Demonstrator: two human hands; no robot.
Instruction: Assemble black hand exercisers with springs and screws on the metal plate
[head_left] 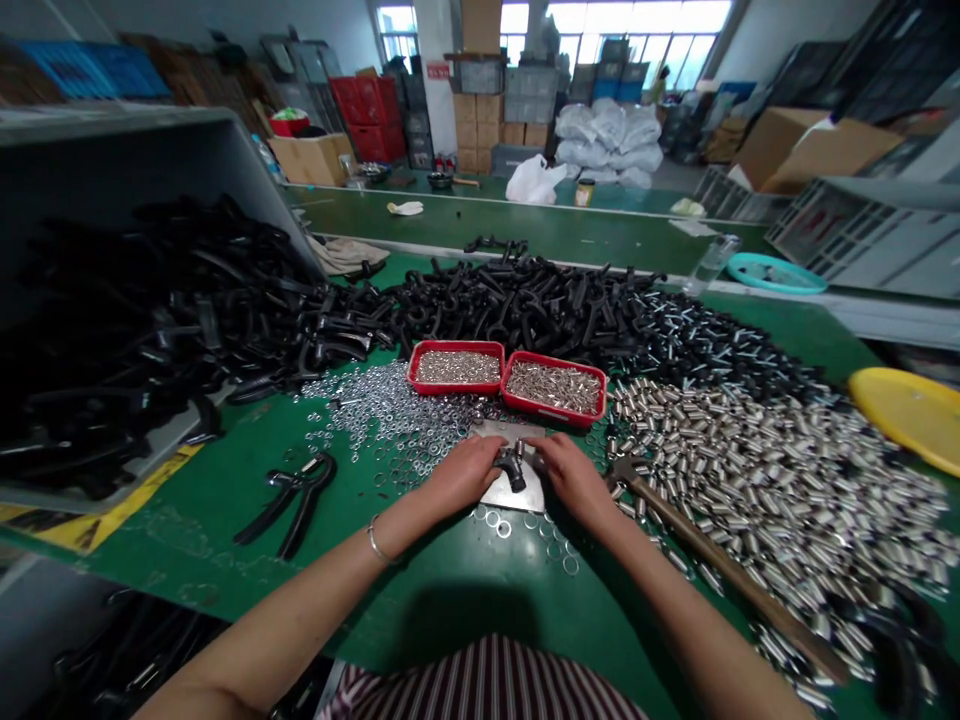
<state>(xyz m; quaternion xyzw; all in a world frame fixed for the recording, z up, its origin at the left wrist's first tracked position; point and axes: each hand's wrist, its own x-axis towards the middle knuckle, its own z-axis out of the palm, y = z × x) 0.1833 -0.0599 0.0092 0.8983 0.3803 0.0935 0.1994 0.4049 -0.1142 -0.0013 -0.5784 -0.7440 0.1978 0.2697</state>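
Observation:
Over a metal plate [531, 497] on the green table, my left hand [471, 472] is closed on a short, curved black plastic part [514, 474]. From the other side, my right hand [576, 478] reaches in with its fingertips pinched at a small silver metal cylinder [520, 449] on that part. Loose thin metal rings [504, 529] lie just below the plate. Directly behind it stand a red tray of tiny metal pieces [456, 345] and a red tray of small screws or pins [553, 413].
A hammer [739, 570] lies on the right among many silver cylinders [795, 490]. Black handle parts [525, 295] are heaped behind the trays and in a grey bin [247, 150] on the left. A two-handled black hand grip [296, 505] rests at front left.

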